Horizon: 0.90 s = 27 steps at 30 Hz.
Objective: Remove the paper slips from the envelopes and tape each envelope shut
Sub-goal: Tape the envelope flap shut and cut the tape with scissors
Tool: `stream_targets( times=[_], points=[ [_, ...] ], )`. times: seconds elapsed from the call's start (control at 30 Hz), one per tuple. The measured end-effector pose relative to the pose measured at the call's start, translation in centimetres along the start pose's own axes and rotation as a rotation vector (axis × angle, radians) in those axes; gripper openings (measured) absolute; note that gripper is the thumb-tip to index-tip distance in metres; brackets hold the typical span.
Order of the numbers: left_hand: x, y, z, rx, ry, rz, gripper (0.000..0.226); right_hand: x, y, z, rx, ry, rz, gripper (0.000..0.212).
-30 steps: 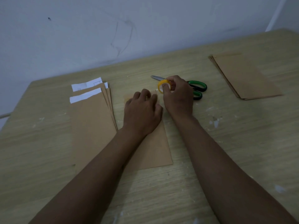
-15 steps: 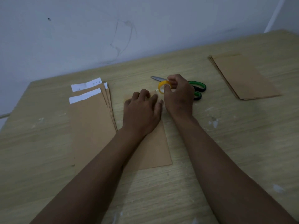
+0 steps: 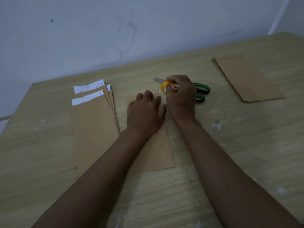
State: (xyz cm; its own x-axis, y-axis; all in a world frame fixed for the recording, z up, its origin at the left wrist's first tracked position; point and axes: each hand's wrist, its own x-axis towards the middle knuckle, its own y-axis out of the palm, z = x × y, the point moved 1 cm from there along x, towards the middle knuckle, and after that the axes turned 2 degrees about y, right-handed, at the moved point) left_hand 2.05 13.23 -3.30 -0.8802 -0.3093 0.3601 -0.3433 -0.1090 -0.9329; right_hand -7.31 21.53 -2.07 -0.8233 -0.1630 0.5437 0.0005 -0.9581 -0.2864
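A brown envelope [image 3: 156,150] lies flat in the middle of the table. My left hand [image 3: 145,116] presses on its upper end with fingers spread. Just right of it, my right hand [image 3: 181,97] grips a small yellow tape roll [image 3: 164,86] raised over the envelope's top right corner. A short bit of clear tape seems to run from the roll down to the envelope. To the left lies a stack of brown envelopes [image 3: 93,120] with white paper slips [image 3: 87,98] sticking out of their tops.
Green-handled scissors [image 3: 199,92] lie behind my right hand, blades pointing left. A second stack of brown envelopes [image 3: 246,79] without slips sits at the far right. The wooden table [image 3: 238,145] meets a pale wall at the back.
My right hand has lifted the tape roll slightly up and away from the envelope's top. My left hand stays pressed on the envelope.
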Motion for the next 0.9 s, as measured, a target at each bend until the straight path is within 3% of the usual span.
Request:
stream_targets(
  times=[0.2, 0.43, 0.7, 0.9],
  points=[
    [-0.1, -0.4, -0.1, 0.01, 0.023, 0.001, 0.045, 0.0, 0.3, 0.7, 0.029, -0.062, 0.002, 0.024],
    [0.2, -1.4, 0.0, 0.012, 0.038, 0.056, 0.055, 0.2, 0.2, 1.0, -0.005, -0.127, -0.099, 0.022],
    [2.7, -3.2, 1.7, -0.447, -0.273, 0.113, 0.053, 0.2, 0.0, 1.2, 0.003, -0.169, -0.04, 0.022],
    [4.2, -4.8, 1.7, -0.614, -0.218, 0.033, 0.043, 0.7, 0.2, 0.9, 0.002, -0.184, 0.003, 0.024]
  ],
)
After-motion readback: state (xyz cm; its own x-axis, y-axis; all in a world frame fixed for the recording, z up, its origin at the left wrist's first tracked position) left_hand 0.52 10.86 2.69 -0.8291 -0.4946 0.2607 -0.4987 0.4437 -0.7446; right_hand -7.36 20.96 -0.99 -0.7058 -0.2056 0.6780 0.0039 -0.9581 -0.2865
